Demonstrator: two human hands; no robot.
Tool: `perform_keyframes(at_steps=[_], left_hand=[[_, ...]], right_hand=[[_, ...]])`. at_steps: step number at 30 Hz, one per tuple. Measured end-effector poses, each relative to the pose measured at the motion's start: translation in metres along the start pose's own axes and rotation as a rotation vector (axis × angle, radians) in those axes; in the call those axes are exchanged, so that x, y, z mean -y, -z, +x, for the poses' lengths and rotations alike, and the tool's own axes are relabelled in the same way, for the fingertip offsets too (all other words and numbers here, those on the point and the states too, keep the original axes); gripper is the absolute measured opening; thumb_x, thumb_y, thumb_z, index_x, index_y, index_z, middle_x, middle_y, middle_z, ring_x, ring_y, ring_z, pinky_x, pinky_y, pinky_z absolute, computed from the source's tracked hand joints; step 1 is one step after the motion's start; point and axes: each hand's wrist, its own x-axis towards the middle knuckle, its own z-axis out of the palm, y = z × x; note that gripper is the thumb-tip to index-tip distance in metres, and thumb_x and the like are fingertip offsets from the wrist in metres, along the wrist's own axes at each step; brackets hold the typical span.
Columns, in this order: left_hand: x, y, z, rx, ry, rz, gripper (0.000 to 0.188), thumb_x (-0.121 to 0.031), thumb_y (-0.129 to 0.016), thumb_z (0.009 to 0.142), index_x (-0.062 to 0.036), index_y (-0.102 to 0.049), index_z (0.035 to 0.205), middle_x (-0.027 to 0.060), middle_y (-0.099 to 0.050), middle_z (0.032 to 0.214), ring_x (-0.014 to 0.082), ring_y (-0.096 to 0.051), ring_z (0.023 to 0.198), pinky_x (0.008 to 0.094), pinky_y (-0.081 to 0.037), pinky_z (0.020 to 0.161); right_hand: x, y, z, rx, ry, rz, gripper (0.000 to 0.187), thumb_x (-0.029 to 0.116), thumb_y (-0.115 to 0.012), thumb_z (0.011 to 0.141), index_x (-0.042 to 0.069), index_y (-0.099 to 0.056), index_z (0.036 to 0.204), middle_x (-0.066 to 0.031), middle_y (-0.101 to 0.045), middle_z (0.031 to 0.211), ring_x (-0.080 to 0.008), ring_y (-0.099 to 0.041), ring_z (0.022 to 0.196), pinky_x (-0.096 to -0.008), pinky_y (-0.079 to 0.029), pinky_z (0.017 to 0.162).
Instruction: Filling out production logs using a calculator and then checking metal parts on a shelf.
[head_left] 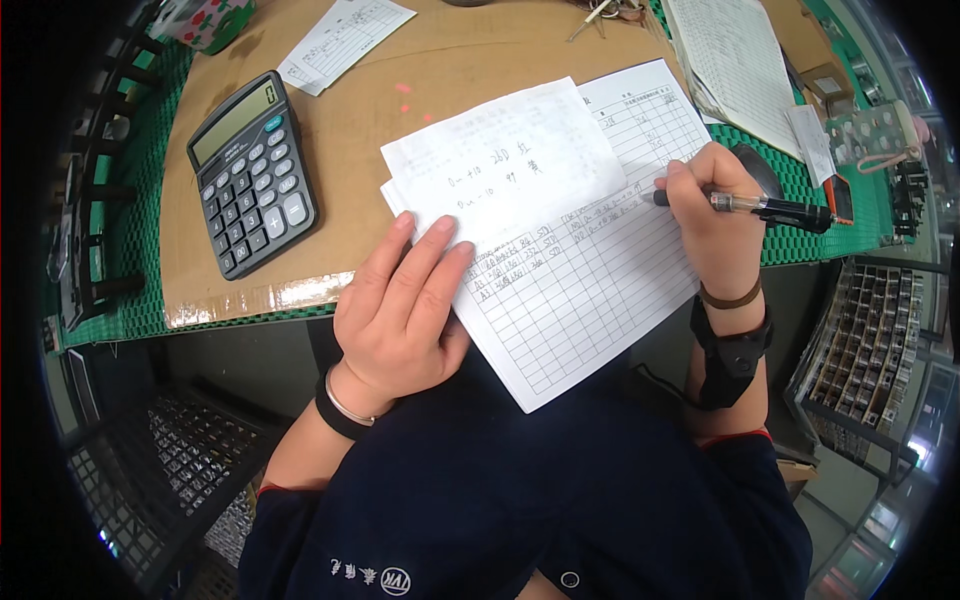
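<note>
My right hand (717,222) is closed round a pen (745,203) with a clear and black barrel, its tip down by the handwritten rows of a gridded form (600,310). The form lies tilted and overhangs the near edge of the desk. Across its upper left part rests a white paper slip (510,160) with a few handwritten lines. My left hand (400,310) lies flat with fingers stretched, its fingertips on the left edge of the slip and form. Under the slip, part of the form's writing is hidden.
A black calculator (250,180) sits left on the brown cardboard (350,260). Behind it lie filled-in papers (345,40). Far right are a stack of written sheets (735,60) and a dark mouse-like object (757,170). Racks of small parts (865,345) stand below, on both sides.
</note>
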Motion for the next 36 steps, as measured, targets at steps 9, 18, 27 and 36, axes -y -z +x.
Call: perform_keyframes(at_steps=[9, 18, 27, 36], left_hand=[[0.000, 0.002, -0.001, 0.026, 0.003, -0.024, 0.048, -0.008, -0.060, 0.066, -0.0052, -0.069, 0.112, 0.0112, -0.067, 0.122, 0.0330, -0.060, 0.119, 0.0328, -0.050, 0.082], [0.000, 0.000, 0.001, -0.002, 0.000, -0.010, 0.049, -0.008, -0.058, 0.065, -0.0068, -0.071, 0.111, 0.0090, -0.068, 0.120, 0.0306, -0.061, 0.118, 0.0304, -0.051, 0.076], [-0.002, -0.003, -0.004, -0.041, 0.024, -0.052, 0.049, -0.009, -0.060, 0.065, -0.0096, -0.070, 0.113, 0.0095, -0.066, 0.124, 0.0307, -0.059, 0.118, 0.0325, -0.050, 0.084], [-0.014, 0.006, -0.006, 0.051, -0.132, -0.071, 0.038, -0.016, -0.070, 0.079, -0.0247, -0.069, 0.116, 0.0008, -0.064, 0.127, 0.0299, -0.052, 0.124, 0.0484, -0.033, 0.108]], right_hand=[[-0.002, 0.001, -0.002, 0.009, 0.000, 0.012, 0.032, 0.000, -0.065, 0.085, 0.006, -0.040, 0.066, 0.0019, -0.040, 0.058, -0.0055, -0.035, 0.055, -0.0248, -0.032, 0.049], [-0.001, -0.001, 0.000, -0.028, 0.010, -0.004, 0.032, -0.001, -0.065, 0.084, 0.005, -0.040, 0.065, 0.0010, -0.037, 0.056, -0.0073, -0.032, 0.054, -0.0262, -0.031, 0.048], [0.001, 0.000, -0.001, -0.080, -0.013, 0.005, 0.032, -0.003, -0.063, 0.083, 0.005, -0.038, 0.065, 0.0009, -0.038, 0.057, -0.0065, -0.033, 0.054, -0.0265, -0.032, 0.048], [0.002, 0.011, 0.007, -0.187, -0.235, 0.563, 0.023, 0.011, -0.058, 0.096, 0.005, -0.051, 0.075, 0.0013, -0.052, 0.065, -0.0049, -0.048, 0.060, -0.0216, -0.043, 0.061]])
